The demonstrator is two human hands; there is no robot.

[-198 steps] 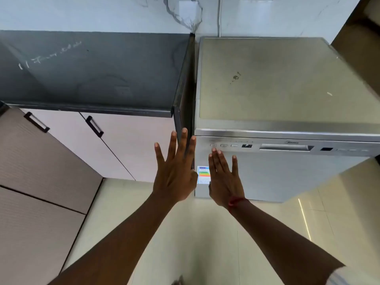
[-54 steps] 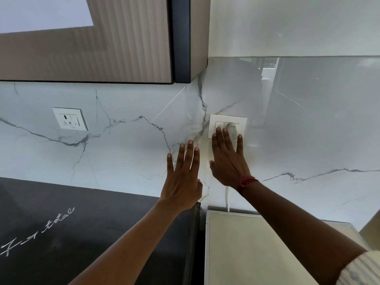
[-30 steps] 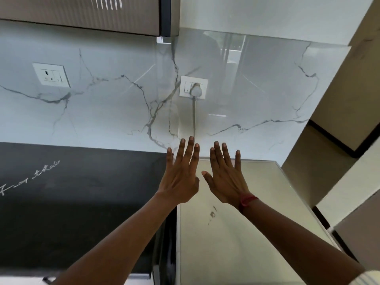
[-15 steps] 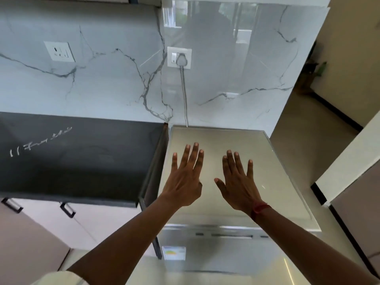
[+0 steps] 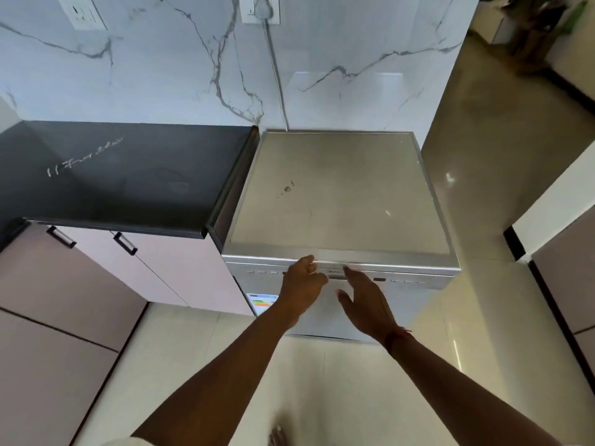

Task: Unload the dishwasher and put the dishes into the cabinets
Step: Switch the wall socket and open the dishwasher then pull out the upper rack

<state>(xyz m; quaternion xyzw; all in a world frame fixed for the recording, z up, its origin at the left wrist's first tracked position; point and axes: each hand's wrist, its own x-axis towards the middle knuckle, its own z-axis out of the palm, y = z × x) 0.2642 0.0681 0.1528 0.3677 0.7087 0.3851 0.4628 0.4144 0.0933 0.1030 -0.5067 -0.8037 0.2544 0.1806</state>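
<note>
A silver dishwasher (image 5: 338, 194) stands against the marble wall, to the right of the black counter. Its door (image 5: 415, 304) is closed, so no dishes show. My left hand (image 5: 301, 284) is at the top edge of the door, just left of the handle recess (image 5: 336, 278), with its fingers curled against that edge. My right hand (image 5: 363, 300) is beside it with straight fingers, its index fingertip at the control strip above the recess.
A black counter (image 5: 112, 181) runs to the left, above pale lower cabinets (image 5: 167, 268) with black handles (image 5: 125, 243). A cord runs from the wall socket (image 5: 260, 8) down behind the machine. Tiled floor (image 5: 502, 156) lies to the right and in front.
The view tilted down from the wall to the dishwasher. Both hands dropped from above its top to the door's upper edge, and my left hand's fingers curled.
</note>
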